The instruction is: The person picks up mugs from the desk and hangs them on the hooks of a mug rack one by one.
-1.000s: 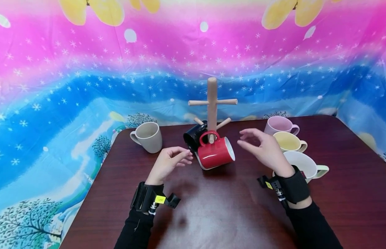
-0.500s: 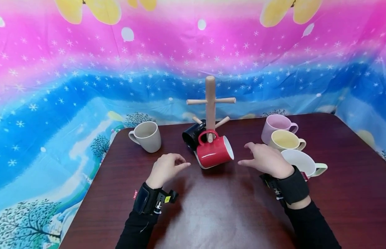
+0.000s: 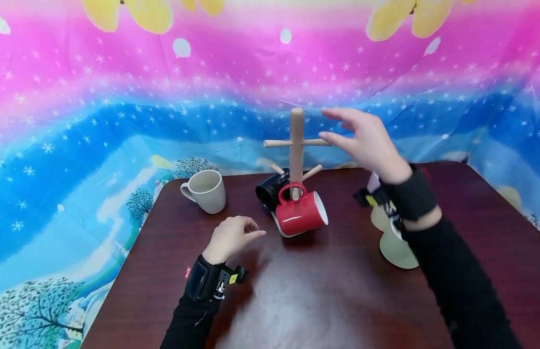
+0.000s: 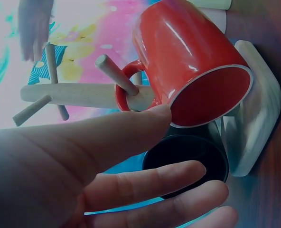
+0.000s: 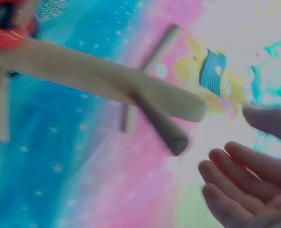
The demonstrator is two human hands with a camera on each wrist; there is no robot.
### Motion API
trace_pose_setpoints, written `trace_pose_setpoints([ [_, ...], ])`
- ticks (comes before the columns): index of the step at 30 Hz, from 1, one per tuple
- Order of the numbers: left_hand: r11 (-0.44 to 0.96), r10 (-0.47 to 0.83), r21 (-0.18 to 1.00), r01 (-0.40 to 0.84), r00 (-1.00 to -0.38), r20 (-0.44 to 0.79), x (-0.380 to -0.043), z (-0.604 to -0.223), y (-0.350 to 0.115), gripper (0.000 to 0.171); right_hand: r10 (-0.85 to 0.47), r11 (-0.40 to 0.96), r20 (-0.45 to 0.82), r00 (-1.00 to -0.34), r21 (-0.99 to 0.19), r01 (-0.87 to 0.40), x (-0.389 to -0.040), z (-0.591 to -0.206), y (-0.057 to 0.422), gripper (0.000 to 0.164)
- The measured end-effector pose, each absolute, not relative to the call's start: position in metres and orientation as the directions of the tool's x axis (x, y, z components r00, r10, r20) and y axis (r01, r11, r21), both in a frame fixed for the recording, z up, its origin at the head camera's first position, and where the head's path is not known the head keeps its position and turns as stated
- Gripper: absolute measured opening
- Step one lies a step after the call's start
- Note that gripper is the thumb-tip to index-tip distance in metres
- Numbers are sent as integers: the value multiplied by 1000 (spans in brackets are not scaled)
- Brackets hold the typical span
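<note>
A wooden mug tree (image 3: 297, 131) stands at the back middle of the table. On a lower peg hangs a red mug (image 3: 299, 215) by its handle, tilted with its mouth to the right. Behind it is a black mug (image 3: 267, 191), partly hidden. My left hand (image 3: 230, 237) is held left of the red mug, fingers loosely bent and holding nothing; in the left wrist view its thumb overlaps the mug's rim, and I cannot tell whether they touch. My right hand (image 3: 363, 140) is raised beside the tree's upper right peg (image 3: 316, 142), thumb and fingers spread with nothing between them.
A grey mug (image 3: 208, 190) stands upright at the back left. On the right, a pale green cup (image 3: 398, 249) and a yellow cup (image 3: 378, 218) stand in a row with a pink mug (image 3: 373, 182), mostly hidden by my right arm. A patterned cloth (image 3: 235, 63) hangs behind the table.
My right hand has risen from beside the cups to the height of the tree's upper pegs. My left hand has dropped slightly and turned. The mugs and the tree have stayed put.
</note>
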State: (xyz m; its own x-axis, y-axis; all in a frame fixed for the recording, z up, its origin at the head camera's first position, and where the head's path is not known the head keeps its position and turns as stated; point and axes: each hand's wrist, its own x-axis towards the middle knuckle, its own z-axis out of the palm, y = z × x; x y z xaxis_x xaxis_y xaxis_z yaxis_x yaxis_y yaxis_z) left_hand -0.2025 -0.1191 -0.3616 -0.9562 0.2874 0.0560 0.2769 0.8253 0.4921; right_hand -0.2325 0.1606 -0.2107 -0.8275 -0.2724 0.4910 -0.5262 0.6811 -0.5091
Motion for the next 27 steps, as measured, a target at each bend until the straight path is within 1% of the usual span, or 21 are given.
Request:
trace_pose_setpoints([
  [2,827,290,491,273,-956,43,-203,-361,-119,18,-386,674,349,-854,-525,-520,-249,-190,156,59],
  [4,828,292,491,269,-956,32,-203,-361,-119,18,-478,648,228,-848,-560,-516,-267,-178,151,64],
  [6,830,291,490,266,-956,26,-203,-361,-118,18,-550,613,141,-823,-602,-512,-284,-175,148,64],
  [9,830,291,491,263,-957,21,-203,-361,-118,18,-618,525,91,-781,-691,-496,-303,-179,146,55],
  [13,827,295,496,265,-955,20,-202,-363,-118,18,-664,417,97,-741,-775,-475,-318,-187,147,41],
  [18,825,292,502,258,-956,12,-201,-364,-118,17,-667,387,156,-729,-763,-518,-323,-193,147,31],
  [24,830,287,496,255,-958,14,-203,-362,-121,18,-599,387,270,-754,-726,-568,-320,-200,145,28],
  [27,833,286,492,253,-958,8,-205,-362,-121,19,-533,439,327,-780,-681,-586,-317,-203,143,29],
])
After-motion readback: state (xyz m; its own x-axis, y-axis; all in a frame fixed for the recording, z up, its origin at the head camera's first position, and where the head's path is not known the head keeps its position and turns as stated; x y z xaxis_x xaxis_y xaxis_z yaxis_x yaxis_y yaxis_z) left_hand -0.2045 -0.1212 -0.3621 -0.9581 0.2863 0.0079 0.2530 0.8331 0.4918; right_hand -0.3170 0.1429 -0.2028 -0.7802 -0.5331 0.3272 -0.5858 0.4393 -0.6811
